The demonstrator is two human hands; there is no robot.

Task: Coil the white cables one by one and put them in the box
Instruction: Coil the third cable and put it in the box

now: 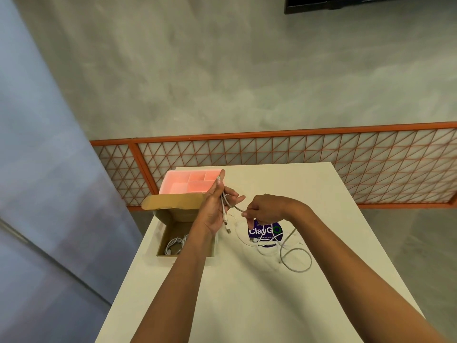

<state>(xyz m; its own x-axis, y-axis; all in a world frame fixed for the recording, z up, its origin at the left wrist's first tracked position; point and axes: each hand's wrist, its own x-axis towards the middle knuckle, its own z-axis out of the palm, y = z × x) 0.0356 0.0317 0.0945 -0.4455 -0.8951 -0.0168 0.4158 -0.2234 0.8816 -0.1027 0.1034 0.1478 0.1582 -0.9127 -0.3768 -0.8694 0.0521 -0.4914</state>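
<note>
White table [247,293] below grey wall | left hand [215,209] fingers grasp gathered strands of white cable [223,206], plugs hanging down | right hand [267,209] fingers pinch the same cable just right of it | slack trails down-right onto table | box [170,214] open, just left of left hand, coil [175,243] inside | next, likely: wind slack leftward

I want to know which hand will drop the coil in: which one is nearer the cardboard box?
Left. The left hand, gripping the white cable, is raised at the cardboard box, by its right edge. The right hand pinches the cable farther right, over the purple sticker.
</note>
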